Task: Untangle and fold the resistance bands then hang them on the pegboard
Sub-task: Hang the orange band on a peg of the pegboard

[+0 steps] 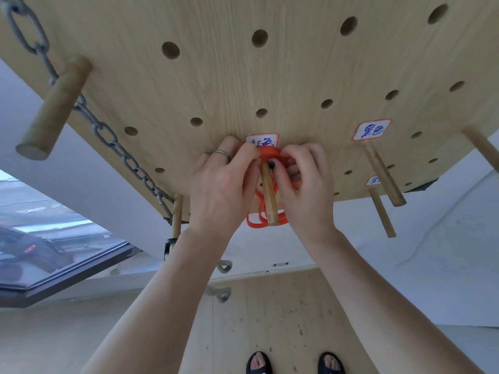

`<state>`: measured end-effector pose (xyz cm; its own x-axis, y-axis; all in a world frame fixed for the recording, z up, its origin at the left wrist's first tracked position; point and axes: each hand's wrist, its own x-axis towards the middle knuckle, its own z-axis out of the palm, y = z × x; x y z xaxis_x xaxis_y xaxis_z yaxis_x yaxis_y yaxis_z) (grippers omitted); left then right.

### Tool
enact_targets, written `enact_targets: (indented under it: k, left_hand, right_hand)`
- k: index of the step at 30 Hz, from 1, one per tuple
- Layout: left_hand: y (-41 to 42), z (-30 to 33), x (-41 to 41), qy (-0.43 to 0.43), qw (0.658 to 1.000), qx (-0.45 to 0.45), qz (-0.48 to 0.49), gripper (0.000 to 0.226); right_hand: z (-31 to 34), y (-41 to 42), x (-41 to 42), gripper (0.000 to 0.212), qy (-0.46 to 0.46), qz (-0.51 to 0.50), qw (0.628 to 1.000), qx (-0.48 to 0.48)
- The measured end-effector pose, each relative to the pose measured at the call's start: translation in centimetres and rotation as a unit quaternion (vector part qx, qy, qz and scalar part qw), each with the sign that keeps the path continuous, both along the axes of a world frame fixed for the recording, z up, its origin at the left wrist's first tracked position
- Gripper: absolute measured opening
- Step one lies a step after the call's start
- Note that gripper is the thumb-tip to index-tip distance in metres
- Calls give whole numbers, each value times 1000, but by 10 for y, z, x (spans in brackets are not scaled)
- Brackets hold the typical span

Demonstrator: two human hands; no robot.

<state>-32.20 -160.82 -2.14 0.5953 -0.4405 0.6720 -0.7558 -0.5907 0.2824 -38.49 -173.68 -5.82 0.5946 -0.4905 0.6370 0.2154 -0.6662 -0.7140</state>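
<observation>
Fingers (237, 155) of the left hand (221, 187) are curled and pinch the orange band (270, 153) at its top, left of the centre peg (268, 195); a ring (222, 153) sits on one finger. Fingers (299, 157) of the right hand (305, 190) are likewise curled and pinch the same band on the right side of the peg, with a dark-painted thumbnail against the peg near its base. The band is at frame centre, looped over the centre peg close to the pegboard (243, 85); its folded loops hang below the peg and show between the two wrists, lower centre of the board. Both forearms rise from the bottom edge of the frame, and two feet in dark sandals (295, 363) stand on the wooden floor (283, 319) at bottom centre. Just above the band, a white label (262, 140) with blue handwriting is stuck to the board, partly covered by the fingertips. A second label (372, 130) sits to the right above a bare peg (383, 175), with a thinner peg (382, 211) below it beside a third, partly cut-off label. Another peg (483, 148) enters at the right edge. At upper left, a thick peg (54, 109) carries a grey chain (108, 136) that runs diagonally down to a small peg (176, 214) at the board's lower edge. A window (54, 238) occupies the left of the frame.
</observation>
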Motion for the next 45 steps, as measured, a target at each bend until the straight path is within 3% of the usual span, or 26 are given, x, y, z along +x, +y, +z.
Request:
enact_targets:
  k: [9,17,23,27,31,38,45]
  left_hand:
    - [-6,-3,4,-37,999,10,8,15]
    - [4,-4,3,-1,999,17,-27,14]
    - [-1,-8,1,-10,1000,3,4,6]
    - [11,-16,0,28,999,-26,-6,20]
    - [12,-37,-4,75,996,-19,52,48]
    - [-17,-55,-15,88,988,-59,109,30]
    - [-8,-70,-9,86,984,-69,138,48]
  right_hand:
    - [0,0,-1,12,12,-1,1000,13]
    - [-27,6,-17,48,118,-27,990,69]
    - [-28,17,-7,67,135,-55,988,45]
    - [-31,20,-3,63,143,-85,986,25]
    - [-38,17,-1,56,173,-129,976,3]
    - [-48,21,-6,45,231,-131,964,8]
    - [-51,20,-8,38,238,-142,959,52]
